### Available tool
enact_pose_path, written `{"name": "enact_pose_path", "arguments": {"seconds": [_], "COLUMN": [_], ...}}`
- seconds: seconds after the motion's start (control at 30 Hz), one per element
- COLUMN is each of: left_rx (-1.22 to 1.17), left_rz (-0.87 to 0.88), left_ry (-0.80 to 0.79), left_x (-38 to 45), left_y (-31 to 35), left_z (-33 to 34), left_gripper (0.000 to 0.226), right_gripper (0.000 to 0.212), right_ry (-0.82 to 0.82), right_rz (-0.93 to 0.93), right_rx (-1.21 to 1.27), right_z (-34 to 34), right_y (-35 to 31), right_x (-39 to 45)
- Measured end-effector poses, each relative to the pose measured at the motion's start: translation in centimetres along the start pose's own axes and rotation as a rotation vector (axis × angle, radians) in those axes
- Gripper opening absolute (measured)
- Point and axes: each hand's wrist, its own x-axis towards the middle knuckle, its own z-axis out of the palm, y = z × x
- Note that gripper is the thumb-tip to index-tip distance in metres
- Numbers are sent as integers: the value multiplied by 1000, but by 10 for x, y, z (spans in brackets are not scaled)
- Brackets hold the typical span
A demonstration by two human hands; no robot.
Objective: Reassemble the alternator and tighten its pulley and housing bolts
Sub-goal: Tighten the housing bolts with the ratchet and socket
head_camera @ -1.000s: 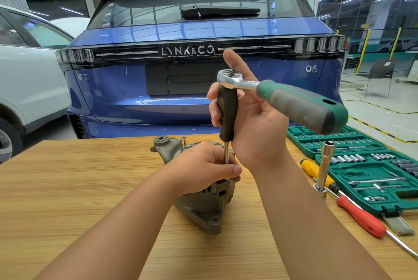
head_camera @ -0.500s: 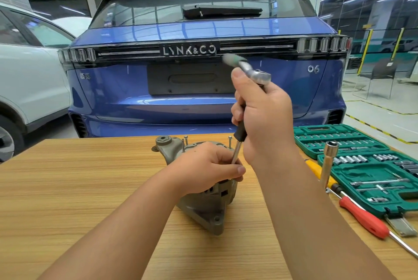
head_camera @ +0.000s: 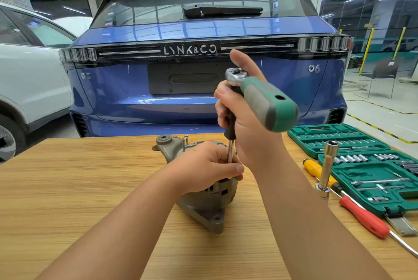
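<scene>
We see a matt wood-grain worktop [head_camera: 79,189], a dull cast-metal alternator [head_camera: 203,207], a ratchet [head_camera: 260,98] with bright polished metal head and matt green-grey plastic handle, a green plastic socket case [head_camera: 373,180], and a glossy blue car [head_camera: 203,103].

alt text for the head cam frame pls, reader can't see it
Right hand grips a ratchet on a black-handled extension, driving down into an alternator that the left hand steadies on a wooden table. Green socket set at right, blue car behind.
</scene>
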Motion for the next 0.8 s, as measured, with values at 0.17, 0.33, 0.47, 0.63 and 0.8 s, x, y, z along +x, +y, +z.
{"name": "enact_pose_path", "arguments": {"seconds": [0.17,0.33,0.47,0.63,0.8], "left_rx": [4,19,24,23,0], "left_rz": [-5,-8,-17,-18,-23], "left_ry": [5,14,-9,-3,-3], "left_x": [1,0,-1,0,0], "left_y": [1,0,2,0,0], "left_z": [0,0,0,-2,-2], "left_gripper": [20,22,31,30,27], "right_gripper": [41,39,17,15,30], "right_ry": [-64,79,273,71,45], "right_rz": [145,234,149,296,194], "right_rx": [279,211,-51,115,93], "right_z": [-11,-2,1,-6,-1], "right_y": [-3,-10,-14,-17,-8], "right_x": [-1,4,2,4,1]}}
